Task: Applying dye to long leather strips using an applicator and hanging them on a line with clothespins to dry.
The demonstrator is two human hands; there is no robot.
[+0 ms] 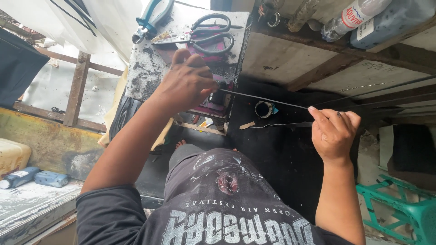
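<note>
Left hand (188, 81) mid-frame, closed around one end of thin black flat strip (268, 100); right hand (334, 131) pinches the other end. Black-handled steel scissors (213, 34) on grimy counter (145, 68), upper centre.

Left hand: the left hand (188, 81) is closed over a dark tool at the front edge of a grimy work block (145, 72), knuckles toward the camera.
Right hand: the right hand (334, 131) pinches the far end of a thin dark strip (263, 99) between thumb and fingers.
Strip: it runs taut from the left hand to the right hand, above a black floor mat (281, 154).
Beyond the left hand: black-handled scissors (213, 34) and blue-handled pliers (152, 20) lie on the block.
Between the hands: a small round black tin (263, 109) sits below the strip.
Right of the right hand: a green plastic stool (404, 208).
Left of the left arm: two blue bottles (34, 178) lie on a ledge.
</note>
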